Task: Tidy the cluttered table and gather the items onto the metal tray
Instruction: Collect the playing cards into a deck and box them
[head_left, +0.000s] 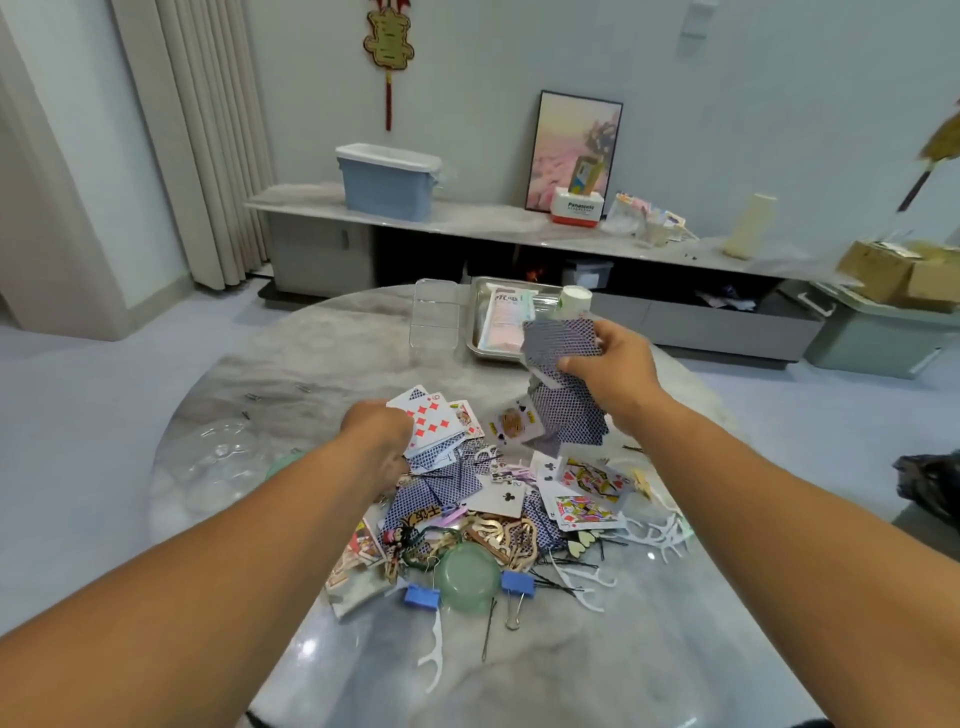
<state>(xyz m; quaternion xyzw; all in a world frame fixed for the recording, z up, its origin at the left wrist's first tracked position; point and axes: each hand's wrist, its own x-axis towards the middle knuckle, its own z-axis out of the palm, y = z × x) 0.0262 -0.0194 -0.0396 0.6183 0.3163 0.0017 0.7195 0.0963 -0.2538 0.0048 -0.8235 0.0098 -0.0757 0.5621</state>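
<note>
Nearest us, toothpicks (434, 656), binder clips (517, 583) and a green bowl (466, 577) litter the table (322, 353), well short of the metal tray (480, 345). Our left hand (376, 427) pinches face-up cards (435, 419); our right hand (605, 364) clamps a loose card stack (558, 340) just before that tray. Most clutter remains, we judge; the tray's long axis runs away from us, holding only a packet (504, 319) and cup (574, 301).

Head-worn view, downward (near table (322, 358))

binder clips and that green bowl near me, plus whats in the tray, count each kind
blue binder clips: 2
green bowl: 1
packet in the metal tray: 1
paper cup in the tray: 1
total: 5
</note>
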